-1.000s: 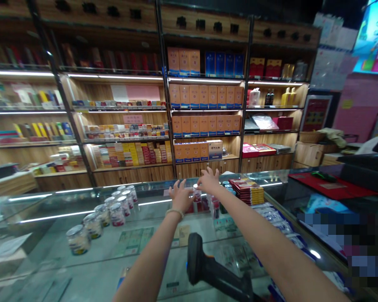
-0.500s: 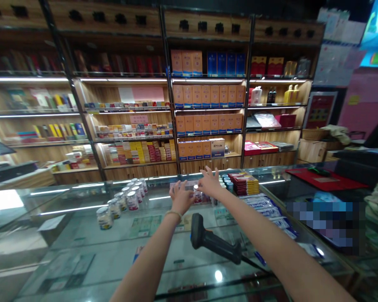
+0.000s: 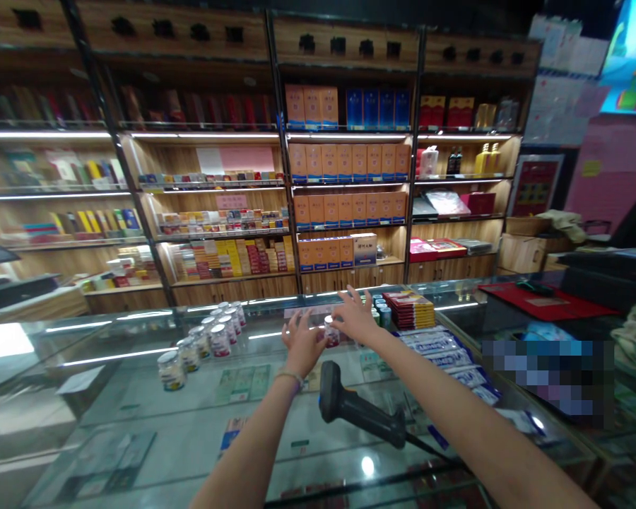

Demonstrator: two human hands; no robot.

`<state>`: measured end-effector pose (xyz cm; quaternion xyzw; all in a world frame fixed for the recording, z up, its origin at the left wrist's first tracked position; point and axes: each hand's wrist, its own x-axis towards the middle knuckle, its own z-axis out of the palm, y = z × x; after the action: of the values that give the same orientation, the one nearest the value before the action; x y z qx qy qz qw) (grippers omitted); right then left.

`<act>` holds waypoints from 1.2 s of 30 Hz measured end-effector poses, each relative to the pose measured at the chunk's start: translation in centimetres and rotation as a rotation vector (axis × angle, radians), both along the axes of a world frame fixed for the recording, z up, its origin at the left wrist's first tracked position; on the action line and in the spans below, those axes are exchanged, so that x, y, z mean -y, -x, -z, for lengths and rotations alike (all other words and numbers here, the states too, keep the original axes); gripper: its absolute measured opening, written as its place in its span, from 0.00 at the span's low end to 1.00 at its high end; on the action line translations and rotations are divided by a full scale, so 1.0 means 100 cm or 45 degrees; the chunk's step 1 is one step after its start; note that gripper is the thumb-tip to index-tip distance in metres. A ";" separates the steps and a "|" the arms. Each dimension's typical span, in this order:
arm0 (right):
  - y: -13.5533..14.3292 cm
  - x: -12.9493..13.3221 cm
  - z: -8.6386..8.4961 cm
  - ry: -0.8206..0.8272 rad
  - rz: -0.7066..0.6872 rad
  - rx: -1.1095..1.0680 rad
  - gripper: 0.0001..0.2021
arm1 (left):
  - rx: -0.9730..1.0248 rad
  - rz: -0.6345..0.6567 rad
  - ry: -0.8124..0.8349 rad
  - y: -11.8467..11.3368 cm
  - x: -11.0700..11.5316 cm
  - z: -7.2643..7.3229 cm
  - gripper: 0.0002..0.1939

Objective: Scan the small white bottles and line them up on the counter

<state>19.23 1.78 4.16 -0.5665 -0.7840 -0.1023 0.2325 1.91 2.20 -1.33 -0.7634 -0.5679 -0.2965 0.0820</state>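
Observation:
A small white-lidded jar with a pink-red label (image 3: 331,334) stands on the glass counter between my two hands. My left hand (image 3: 303,341) is open on its left side, fingers spread and the thumb close to the jar. My right hand (image 3: 357,318) is at its right side, also with fingers apart; its lower fingers reach the jar's edge. I cannot tell how firmly either hand touches it. A black barcode scanner (image 3: 360,410) lies nearer to me, between my forearms. Several similar jars (image 3: 220,341) stand in rows to the left.
Right of my hands are teal-lidded cans (image 3: 384,315), a stack of red and yellow packets (image 3: 409,311) and blue-white packets (image 3: 450,359). A red mat (image 3: 554,304) lies further right. Behind the counter (image 3: 191,424) stand shelves of orange boxes (image 3: 344,211).
Both hands stay around the same jar, with only slight finger shifts; the left hand has moved slightly left. The view has shifted a little.

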 end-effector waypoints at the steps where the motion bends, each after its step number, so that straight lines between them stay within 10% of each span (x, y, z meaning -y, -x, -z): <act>1: -0.001 0.000 0.000 -0.012 -0.009 0.007 0.10 | 0.018 0.012 -0.011 0.001 -0.001 0.000 0.07; 36: -0.033 0.010 0.009 0.040 -0.222 -0.739 0.12 | 0.371 0.369 0.203 -0.002 0.014 -0.037 0.12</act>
<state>22.57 0.78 3.28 -0.5060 -0.7321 0.0964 0.4458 2.11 0.80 2.34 -0.7901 -0.4798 -0.3666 -0.1052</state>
